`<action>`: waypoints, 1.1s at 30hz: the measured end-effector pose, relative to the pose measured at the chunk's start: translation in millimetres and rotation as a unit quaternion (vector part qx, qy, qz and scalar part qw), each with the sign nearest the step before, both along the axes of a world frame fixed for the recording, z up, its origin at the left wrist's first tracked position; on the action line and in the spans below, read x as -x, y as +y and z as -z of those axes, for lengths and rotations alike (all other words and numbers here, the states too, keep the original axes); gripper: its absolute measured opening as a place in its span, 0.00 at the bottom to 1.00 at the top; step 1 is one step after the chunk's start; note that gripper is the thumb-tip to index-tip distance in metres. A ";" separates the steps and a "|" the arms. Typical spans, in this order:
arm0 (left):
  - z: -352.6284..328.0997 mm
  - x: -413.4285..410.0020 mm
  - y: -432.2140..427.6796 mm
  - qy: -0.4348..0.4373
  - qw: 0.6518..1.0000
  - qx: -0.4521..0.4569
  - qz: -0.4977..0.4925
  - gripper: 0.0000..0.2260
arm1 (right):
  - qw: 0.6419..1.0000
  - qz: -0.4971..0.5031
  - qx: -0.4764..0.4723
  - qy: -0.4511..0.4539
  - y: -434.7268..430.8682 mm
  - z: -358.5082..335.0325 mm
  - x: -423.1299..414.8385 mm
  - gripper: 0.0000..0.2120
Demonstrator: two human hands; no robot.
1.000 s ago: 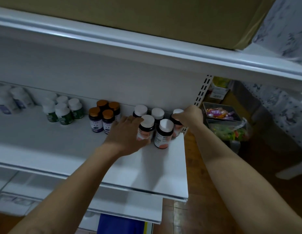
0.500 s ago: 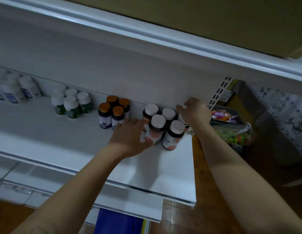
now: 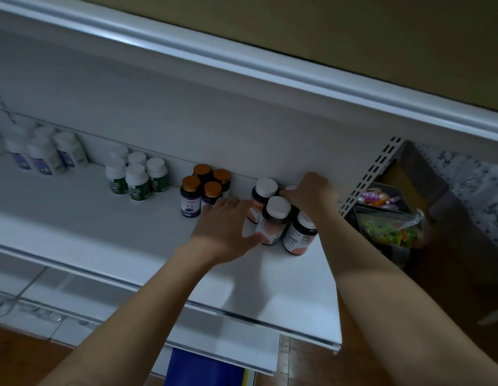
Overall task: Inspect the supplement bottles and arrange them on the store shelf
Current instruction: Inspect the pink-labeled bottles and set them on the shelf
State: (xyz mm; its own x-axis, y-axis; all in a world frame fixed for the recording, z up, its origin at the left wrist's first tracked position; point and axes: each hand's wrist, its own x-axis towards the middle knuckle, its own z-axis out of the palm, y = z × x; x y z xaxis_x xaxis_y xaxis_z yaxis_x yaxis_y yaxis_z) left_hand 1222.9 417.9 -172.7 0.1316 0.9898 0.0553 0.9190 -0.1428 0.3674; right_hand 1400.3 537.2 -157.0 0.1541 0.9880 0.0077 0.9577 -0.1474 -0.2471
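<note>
A cluster of dark supplement bottles with white caps and pink-and-white labels stands at the right end of the white shelf [image 3: 286,288]. My left hand [image 3: 228,227] lies against the left side of the front-left bottle [image 3: 275,215], fingers straight and thumb by its base. My right hand [image 3: 311,196] reaches over from the right, its fingers curled on the cap of the back-right bottle [image 3: 291,187], which is mostly hidden. A back-left bottle [image 3: 266,188] and a front-right bottle [image 3: 300,232] stand upright in the same cluster.
Left along the back wall stand orange-capped bottles [image 3: 206,188], green-labelled white bottles [image 3: 136,176] and purple-labelled white bottles [image 3: 44,154]. An upper shelf edge [image 3: 242,68] overhangs. Right of the slotted upright [image 3: 367,174] are a snack basket [image 3: 381,199] and a plastic bag [image 3: 392,229].
My right hand has shifted left, from the cluster's right side onto the back-right bottle's cap. My left hand stays against the front-left bottle. The view has tilted.
</note>
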 end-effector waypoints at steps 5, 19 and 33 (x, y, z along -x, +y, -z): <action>-2.4 3.6 -2.0 -0.005 1.000 0.003 0.011 0.29 | 0.998 0.007 -0.040 0.056 -6.3 -2.7 1.1 0.17; -22.3 0.0 -10.9 -0.098 0.991 -0.036 0.088 0.35 | 0.925 0.014 -0.265 0.271 -98.2 -89.7 -6.2 0.08; 16.2 31.5 -90.2 -0.308 0.894 0.091 0.312 0.54 | 0.877 0.092 -0.065 0.466 -212.2 -21.8 25.4 0.08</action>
State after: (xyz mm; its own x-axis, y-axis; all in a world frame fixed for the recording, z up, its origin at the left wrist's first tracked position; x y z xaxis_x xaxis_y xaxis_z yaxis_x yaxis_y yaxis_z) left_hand 1191.4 327.7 -188.9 0.6618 0.7337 0.1539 0.2954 -0.4440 0.8459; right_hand 1374.9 324.9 -135.2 0.3093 0.9461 -0.0961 0.2931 -0.1910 -0.9368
